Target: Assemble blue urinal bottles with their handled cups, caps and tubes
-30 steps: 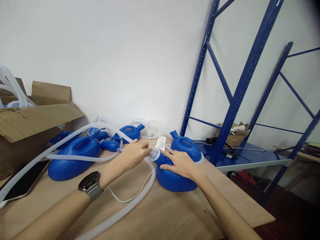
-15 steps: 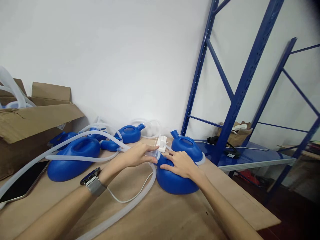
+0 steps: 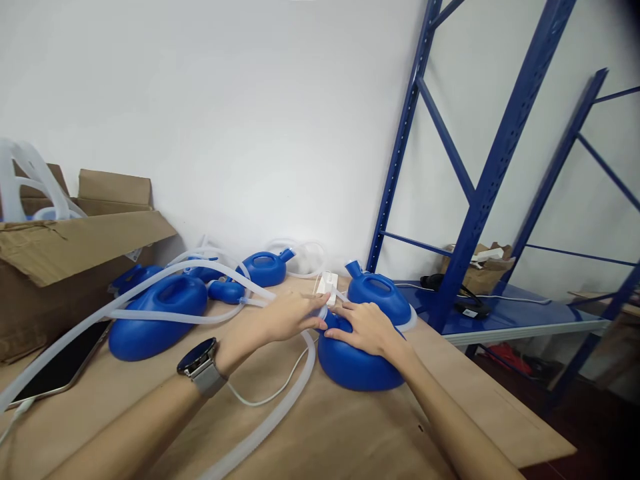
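Note:
A blue plastic urinal bottle (image 3: 361, 372) lies on the table with its neck toward my left hand. My right hand (image 3: 364, 328) is closed over the top of it, around the handle. At the bottle's mouth, my left hand (image 3: 293, 316) pinches a translucent cap (image 3: 323, 312), mostly hidden behind the fingers. Below the left hand a ribbed translucent hose (image 3: 285, 419) curves toward the table's front edge. Just behind the right hand stands another blue urinal bottle (image 3: 376, 297), its neck pointing up and left.
More blue bottles (image 3: 160, 320) with hoses lie to the left. An open cardboard box (image 3: 85, 250) with hoses inside stands at far left, near a dark-screened tablet (image 3: 63, 363). A white power strip (image 3: 327, 283) sits behind my hands. Blue metal racking (image 3: 487, 193) rises on the right.
My left hand has moved slightly closer to the bottle's mouth, covering more of the cap. My right hand keeps its hold on the bottle. The whole view has shifted a little.

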`<state>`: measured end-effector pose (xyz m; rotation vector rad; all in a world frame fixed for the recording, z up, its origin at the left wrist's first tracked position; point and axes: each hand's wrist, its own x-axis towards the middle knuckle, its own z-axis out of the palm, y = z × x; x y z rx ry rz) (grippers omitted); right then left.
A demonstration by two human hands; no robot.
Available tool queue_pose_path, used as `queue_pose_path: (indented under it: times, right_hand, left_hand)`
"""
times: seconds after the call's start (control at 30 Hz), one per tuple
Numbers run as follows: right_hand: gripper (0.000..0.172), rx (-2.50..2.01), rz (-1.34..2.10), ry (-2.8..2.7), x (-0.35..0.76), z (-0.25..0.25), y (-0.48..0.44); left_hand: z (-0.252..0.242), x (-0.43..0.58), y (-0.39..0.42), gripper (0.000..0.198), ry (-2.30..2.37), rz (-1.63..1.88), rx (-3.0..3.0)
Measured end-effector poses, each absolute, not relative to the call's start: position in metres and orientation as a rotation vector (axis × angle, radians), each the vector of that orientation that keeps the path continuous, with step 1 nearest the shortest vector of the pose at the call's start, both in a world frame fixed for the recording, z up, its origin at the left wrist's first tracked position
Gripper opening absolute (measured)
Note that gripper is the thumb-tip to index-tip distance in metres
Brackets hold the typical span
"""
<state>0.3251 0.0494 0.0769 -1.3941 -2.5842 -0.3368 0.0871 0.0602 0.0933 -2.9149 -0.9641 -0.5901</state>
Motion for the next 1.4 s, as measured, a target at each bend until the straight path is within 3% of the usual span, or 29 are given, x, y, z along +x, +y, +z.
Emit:
queue_pose_path:
  times: [0.17,0.33,0.4,0.5,0.6,0.7,0.87,1.03,1.2,1.4]
  right_hand:
    - [0.064,-1.497,-0.289,-2.433,0.311,0.075,0.041]
    - [0.062,-1.548,-0.171,-2.397,0.31,0.081,0.037]
    - [0.075,-1.485,0.012,-2.496,0.319,0.091,0.042]
    - [0.104,-1.374,0.397,-2.645,0.335,0.106,0.055]
    - [0.102,-1.293,0.615,-2.614,0.345,0.107,0.073]
    - [0.097,-1.207,0.781,-2.49,0.345,0.097,0.091]
    - [0.119,-0.795,1.323,-2.316,0.333,0.081,0.121]
    - [0.102,-0.668,1.608,-2.247,0.325,0.078,0.143]
    - [0.114,-0.751,1.645,-2.298,0.317,0.082,0.144]
    - [0.1,-0.78,1.605,-2.259,0.306,0.085,0.133]
  left_hand:
    - [0.072,0.081,0.063,0.05,-0.946,-0.741,-2.57]
    - [0.062,0.087,0.051,0.027,-1.092,-0.829,-2.337]
    - [0.058,0.092,0.047,0.025,-1.107,-0.865,-2.354]
    - [0.049,0.096,0.052,0.038,-1.098,-1.023,-2.4]
    - [0.035,0.093,0.067,0.051,-1.041,-1.201,-2.445]
    - [0.023,0.089,0.08,0.051,-0.965,-1.365,-2.468]
    - [0.01,0.088,0.081,0.05,-0.945,-1.505,-2.399]
    - [0.002,0.088,0.077,0.053,-1.138,-1.617,-2.315]
    - [-0.004,0.089,0.076,0.05,-1.207,-1.838,-2.352]
    - [-0.01,0.092,0.068,0.032,-1.264,-1.963,-2.291]
